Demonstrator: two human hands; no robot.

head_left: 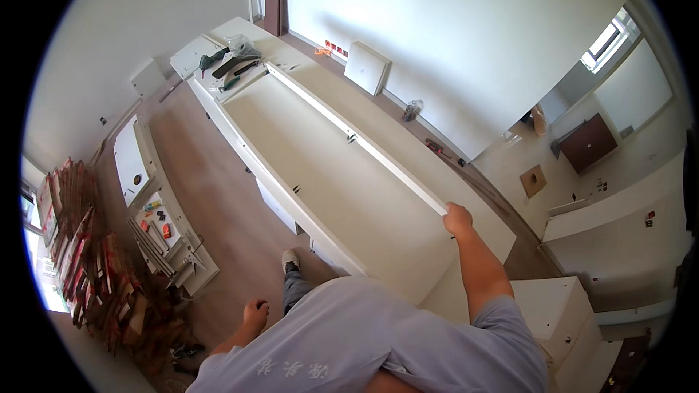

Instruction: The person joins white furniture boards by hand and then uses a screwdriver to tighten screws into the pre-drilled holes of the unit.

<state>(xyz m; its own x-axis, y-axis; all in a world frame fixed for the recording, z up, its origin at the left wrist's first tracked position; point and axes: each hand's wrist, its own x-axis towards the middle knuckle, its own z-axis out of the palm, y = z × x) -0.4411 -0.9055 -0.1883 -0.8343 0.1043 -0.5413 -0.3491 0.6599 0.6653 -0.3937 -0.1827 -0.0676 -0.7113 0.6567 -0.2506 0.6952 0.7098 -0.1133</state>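
My right hand (457,220) is closed round the near end of a long narrow white board (397,169). The board stretches away to the far left along a large white cabinet carcass (302,138) lying flat. Small dark fittings (351,138) sit partway along the board's inner side. Low on the left, over the floor, my left hand (255,315) hangs beside my leg with its fingers curled. What it holds, if anything, is too small to make out. At the carcass's far end lie a green-and-black power drill (212,58) and a clear plastic bag (242,46).
Stacked torn cardboard (80,247) fills the left side. Near it, white panels (135,160) lie on the brown floor with loose metal strips (151,246) and an orange item (167,231). A white box-shaped cabinet (553,313) stands right of me. A square white panel (366,68) leans on the far wall.
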